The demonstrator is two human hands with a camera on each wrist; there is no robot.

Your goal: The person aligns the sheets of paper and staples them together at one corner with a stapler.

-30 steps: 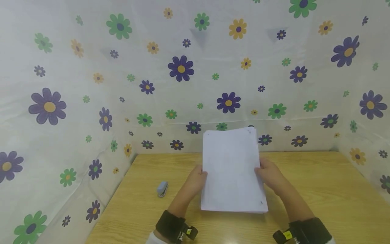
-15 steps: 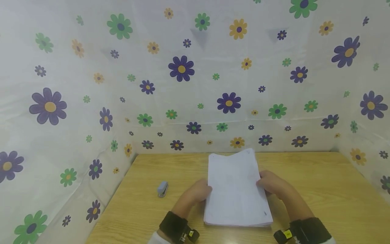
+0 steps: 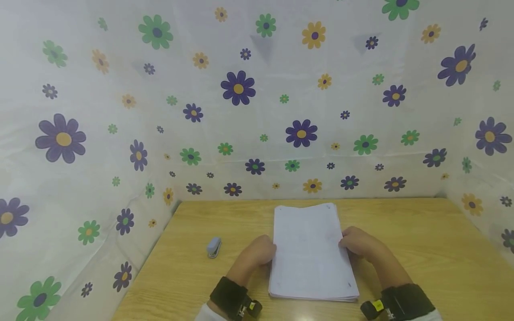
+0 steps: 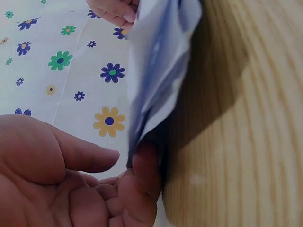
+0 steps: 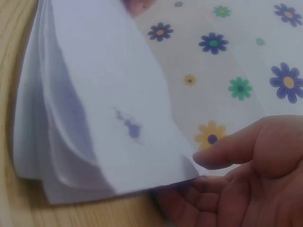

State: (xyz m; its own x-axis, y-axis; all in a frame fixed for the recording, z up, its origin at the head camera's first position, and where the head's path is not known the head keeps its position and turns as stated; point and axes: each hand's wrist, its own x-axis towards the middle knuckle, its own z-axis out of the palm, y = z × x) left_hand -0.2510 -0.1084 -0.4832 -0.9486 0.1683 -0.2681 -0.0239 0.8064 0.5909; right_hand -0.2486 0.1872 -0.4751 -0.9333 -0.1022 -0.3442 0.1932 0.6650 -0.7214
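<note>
A stack of white paper sheets lies close over the table between my two hands, its loose pages fanning at the near edge in the right wrist view. My left hand holds the left side; the left wrist view has its fingers curled under the sheets and the thumb by the edge. At the right side my right hand pinches the stack, thumb at the top sheet and fingers below. Small dark marks show at the top sheet's corners, one as a blue-grey smudge. Part of the fingers is hidden beneath the paper.
A small grey-blue stapler sits on the wooden table, left of the stack. Behind and at both sides hangs a white flower-printed sheet. Dark bands with small cameras circle both wrists.
Both hands have brought the paper stack down and nearer, from raised and tilted to lying flatter by the table. Over the last half second its far edge has evened out slightly. The stapler has not moved.
</note>
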